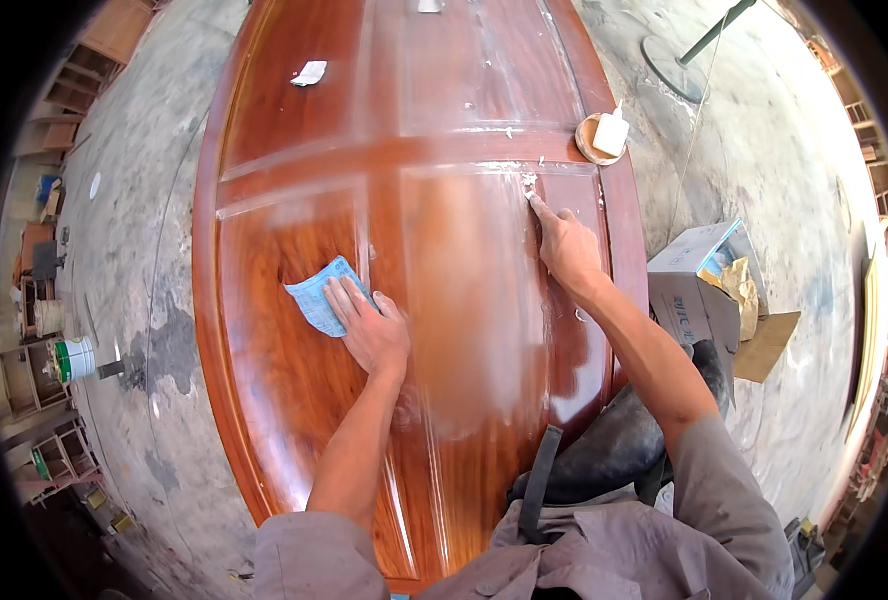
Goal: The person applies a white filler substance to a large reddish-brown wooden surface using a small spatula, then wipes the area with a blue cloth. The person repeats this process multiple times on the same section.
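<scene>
A glossy reddish-brown panelled wooden door [384, 235] lies flat before me. My left hand [372, 330] presses a sheet of blue sandpaper [319, 298] against the left panel, its fingers over the sheet's right side. Farther up on the right, my right hand [569, 248] touches the corner of another panel with its index finger stretched forward. A small whitish bit shows at that fingertip, beside white crumbs [530, 182]; what the curled fingers hold, if anything, is hidden. Just beyond this hand, a round container with brown contents [586, 135] carries a white block-shaped piece [611, 134].
A torn white scrap [310, 73] lies on the door's far left panel. To the right, an open cardboard box [689, 285] with crumpled paper stands on the stained concrete floor [129, 250]. A round-based metal stand [676, 68] is beyond it. At left sits a white-and-green bucket [76, 358].
</scene>
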{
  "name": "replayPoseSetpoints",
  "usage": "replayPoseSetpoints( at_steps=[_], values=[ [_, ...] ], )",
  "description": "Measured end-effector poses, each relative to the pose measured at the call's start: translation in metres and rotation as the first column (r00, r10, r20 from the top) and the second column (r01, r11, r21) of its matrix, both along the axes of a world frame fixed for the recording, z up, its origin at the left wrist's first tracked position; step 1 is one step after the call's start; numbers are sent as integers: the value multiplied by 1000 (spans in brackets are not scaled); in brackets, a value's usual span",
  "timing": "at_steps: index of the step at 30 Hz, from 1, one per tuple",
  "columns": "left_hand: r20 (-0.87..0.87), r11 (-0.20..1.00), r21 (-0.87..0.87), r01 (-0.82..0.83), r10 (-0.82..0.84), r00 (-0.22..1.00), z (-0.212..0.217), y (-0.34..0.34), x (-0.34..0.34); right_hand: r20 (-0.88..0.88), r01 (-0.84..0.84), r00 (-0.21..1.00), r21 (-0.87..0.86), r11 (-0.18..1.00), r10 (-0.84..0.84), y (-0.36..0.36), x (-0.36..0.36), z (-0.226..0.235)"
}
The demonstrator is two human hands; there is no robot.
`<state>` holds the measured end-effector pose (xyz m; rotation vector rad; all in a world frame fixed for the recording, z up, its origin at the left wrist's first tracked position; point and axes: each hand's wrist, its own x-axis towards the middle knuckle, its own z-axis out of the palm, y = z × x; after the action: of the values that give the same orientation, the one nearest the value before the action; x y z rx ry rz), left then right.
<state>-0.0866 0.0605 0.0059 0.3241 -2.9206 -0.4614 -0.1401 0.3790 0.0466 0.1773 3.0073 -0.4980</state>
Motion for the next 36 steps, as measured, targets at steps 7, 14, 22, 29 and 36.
replayPoseSetpoints(
  at_steps=[7, 14, 22, 29, 36],
  values=[
    [8, 998, 60, -5, 5, 1000, 4, 10, -4, -78, 19, 997, 3, 1000, -19, 10, -27, -4],
    [-17, 999, 33, 10, -10, 1000, 0, 5, -1, -17, 18, 1000, -23, 1000, -18, -1, 6, 2],
    [44, 997, 70, -21, 18, 999, 7, 7, -2, -13, 35, 999, -26, 999, -36, -7, 7, 8],
    [9, 1000, 29, -7, 6, 1000, 0, 0, -4, -28, 7, 1000, -23, 1000, -7, -10, 4, 7],
    [8, 1000, 18, 3, -4, 1000, 1, 4, 0, -9, -10, 1000, -26, 1000, 9, -2, 8, 5]
  ],
)
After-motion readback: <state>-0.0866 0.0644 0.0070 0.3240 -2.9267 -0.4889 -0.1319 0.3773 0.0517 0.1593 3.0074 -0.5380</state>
